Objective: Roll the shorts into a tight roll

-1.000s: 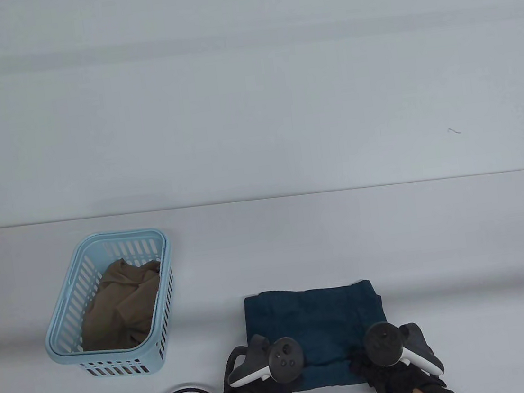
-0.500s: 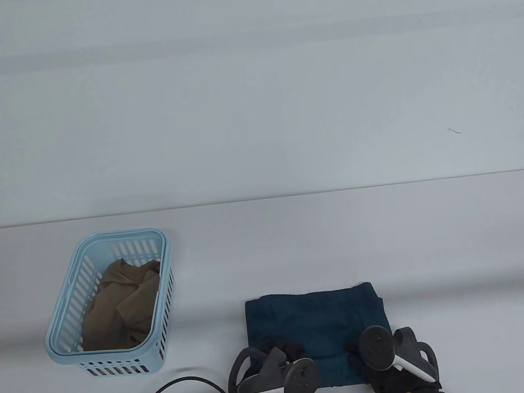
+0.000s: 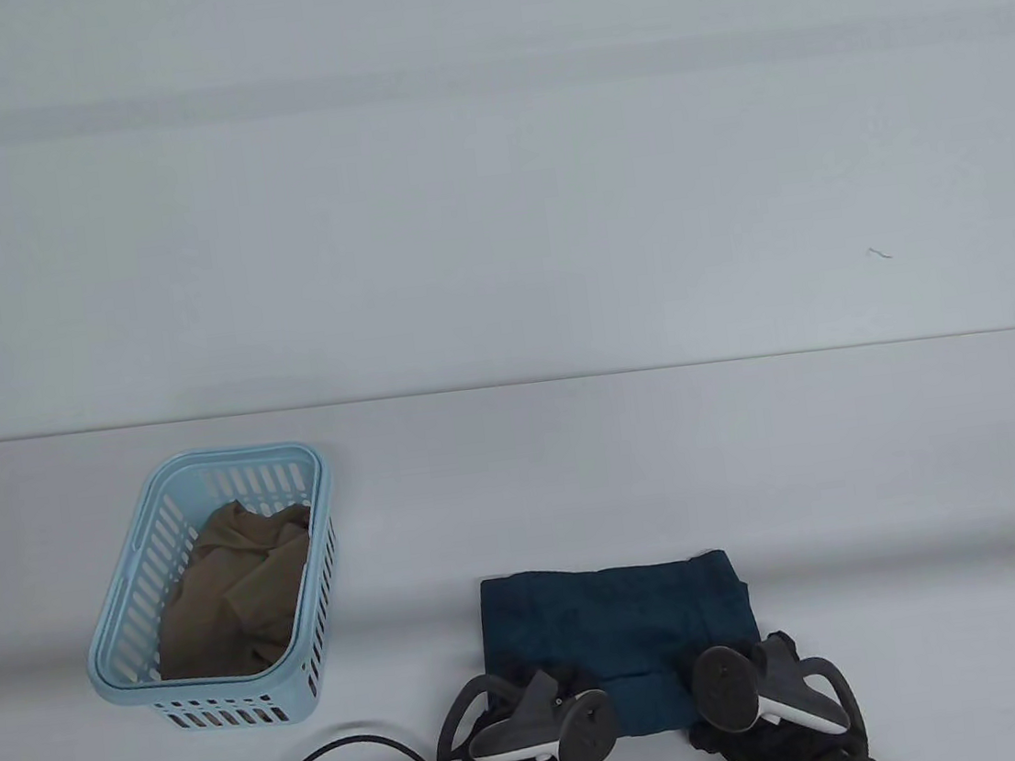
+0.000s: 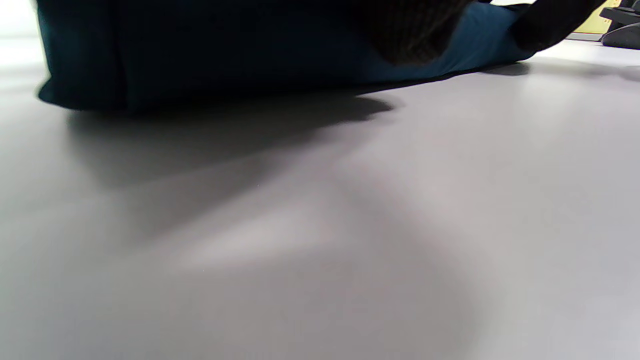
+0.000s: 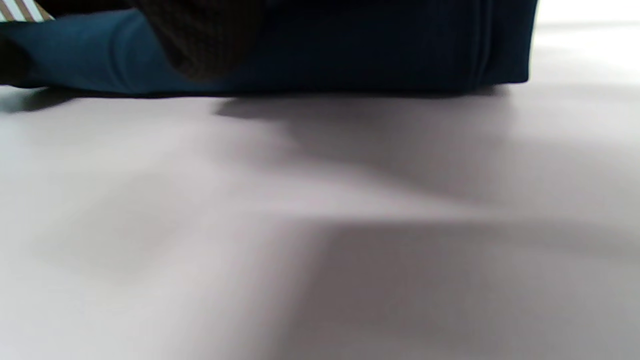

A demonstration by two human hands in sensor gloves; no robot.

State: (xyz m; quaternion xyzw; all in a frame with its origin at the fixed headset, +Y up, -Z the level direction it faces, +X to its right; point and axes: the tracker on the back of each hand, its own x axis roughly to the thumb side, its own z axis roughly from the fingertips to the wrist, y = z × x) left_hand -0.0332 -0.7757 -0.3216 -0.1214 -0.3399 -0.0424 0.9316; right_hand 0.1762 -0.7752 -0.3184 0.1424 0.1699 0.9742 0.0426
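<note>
The dark teal shorts (image 3: 618, 626) were laid flat by the table's (image 3: 573, 465) near edge — their near hem was gripped at its two corners by the left hand (image 3: 531, 720) and the right hand (image 3: 768, 691). A blue basket (image 3: 121, 622) of brown cloth (image 3: 237, 589) was set well apart, toward the table's left edge.

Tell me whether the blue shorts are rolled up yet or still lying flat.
Mostly flat: the shorts lie spread on the table; only the near edge under the left hand and right hand looks turned.

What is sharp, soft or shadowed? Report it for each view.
Table view: evenly lit and sharp on the shorts and basket. Left wrist view: the shorts' near edge is dark and soft, casting a broad shadow on the table. Right wrist view: much the same, blurred, with glare at the top right.
</note>
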